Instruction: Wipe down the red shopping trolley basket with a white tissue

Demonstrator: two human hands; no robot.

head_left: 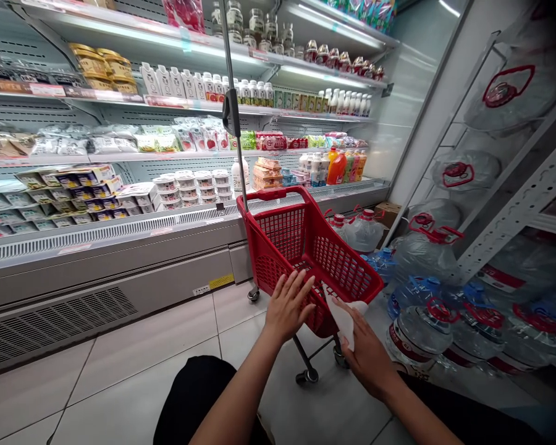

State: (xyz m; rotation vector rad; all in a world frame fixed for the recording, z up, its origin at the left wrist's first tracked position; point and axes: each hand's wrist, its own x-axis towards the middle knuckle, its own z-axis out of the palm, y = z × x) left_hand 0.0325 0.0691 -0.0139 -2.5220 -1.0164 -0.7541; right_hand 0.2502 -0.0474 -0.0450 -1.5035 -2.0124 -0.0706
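White cloth is held in the right hand beside the red cart; the left hand is spread, fingers apart.

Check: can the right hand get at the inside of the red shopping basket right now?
Likely yes. The right hand, holding a white wipe, is by the near end of the red shopping basket; the top is open, and the left hand doesn't seem to block it.

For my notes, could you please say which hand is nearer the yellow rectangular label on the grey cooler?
Left: the left hand, before the red plastic cart, is right of the label; the right hand, holding a thin white wipe, is farther right.
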